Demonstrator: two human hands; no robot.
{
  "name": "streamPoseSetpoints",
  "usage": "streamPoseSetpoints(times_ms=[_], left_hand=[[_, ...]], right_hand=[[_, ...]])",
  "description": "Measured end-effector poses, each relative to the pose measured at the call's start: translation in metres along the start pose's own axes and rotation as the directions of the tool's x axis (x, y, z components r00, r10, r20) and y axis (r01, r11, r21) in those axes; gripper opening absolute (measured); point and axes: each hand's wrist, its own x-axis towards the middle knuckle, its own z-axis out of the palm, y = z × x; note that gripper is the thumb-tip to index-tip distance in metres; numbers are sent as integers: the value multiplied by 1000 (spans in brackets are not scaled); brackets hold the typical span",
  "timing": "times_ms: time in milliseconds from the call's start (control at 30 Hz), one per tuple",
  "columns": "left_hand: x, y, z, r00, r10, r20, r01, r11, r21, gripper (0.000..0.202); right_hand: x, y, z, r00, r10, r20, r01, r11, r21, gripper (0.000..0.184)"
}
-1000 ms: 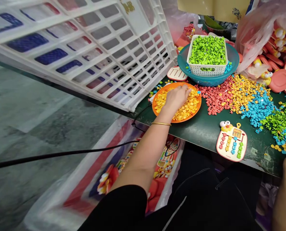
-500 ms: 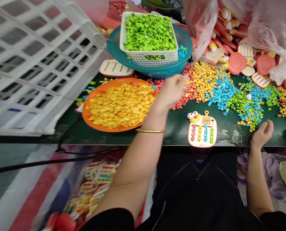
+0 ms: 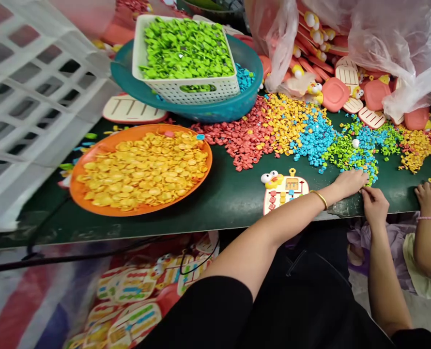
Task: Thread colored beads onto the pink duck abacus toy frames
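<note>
My left hand [image 3: 350, 183], with a gold bangle at the wrist, reaches across to the front edge of the mixed green and blue pieces [image 3: 364, 157]. Its fingers are curled together, and what they hold is hidden. Close beside it, my right hand [image 3: 376, 204] is closed in a pinch, thumb and finger near the left fingertips; anything between them is too small to name. Under my left forearm lies a cream toy board [image 3: 286, 186] with a big-eyed duck head and rows of coloured pieces. The forearm covers its lower right part.
An orange dish [image 3: 143, 211] of yellow pieces stands left. Behind it, a white basket [image 3: 208, 94] of green pieces sits in a teal basin [image 3: 215, 114]. Red pieces [image 3: 242, 140] and yellow pieces [image 3: 288, 121] lie heaped. Another person's hand [image 3: 428, 198] rests at right.
My left hand has swung right, from above the red and yellow piles to my right hand. My right hand's fingers have closed into a pinch. The view has shifted and tilted.
</note>
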Motion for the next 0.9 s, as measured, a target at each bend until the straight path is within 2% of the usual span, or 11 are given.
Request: streamPoseSetpoints(times_ms=[200, 300, 400, 500, 600, 667, 733, 800, 867, 900], left_hand=[[20, -22, -7, 987, 157, -29, -156, 987, 37, 35], [21, -30, -15, 977, 215, -9, -215, 977, 12, 38], [21, -37, -24, 970, 241, 15, -241, 970, -25, 36], [23, -39, -32, 970, 244, 15, -243, 968, -58, 27], [17, -33, -44, 978, 206, -27, -207, 976, -69, 22], [-1, -25, -55, 989, 115, -95, -125, 987, -106, 24], [-30, -14, -65, 987, -61, -147, 20, 964, -265, 32], [-68, -3, -73, 978, -196, -77, 132, 855, -501, 41], [-104, 7, -77, 959, -278, -54, 158, 681, -715, 33], [-120, 10, -78, 935, -350, -64, 171, 599, -782, 33]], right_hand=[[28, 6, 3, 995, 101, -4, -101, 995, 11, 38], [22, 3, -5, 996, 86, 1, -86, 996, 6, 38], [10, 0, -11, 995, 55, 79, -51, 998, -46, 36], [3, -1, -12, 991, -17, 131, 24, 998, -51, 32], [2, -9, -12, 991, -53, 125, 56, 998, -23, 30], [-1, -21, -14, 993, -58, 107, 52, 997, 58, 28], [-6, -39, -16, 996, -63, 68, 49, 980, 192, 25], [-13, -60, -14, 997, -73, 36, 57, 943, 327, 20], [-21, -81, -7, 995, -93, 33, 71, 906, 417, 15], [-25, -92, -3, 994, -101, 36, 74, 893, 444, 14]])
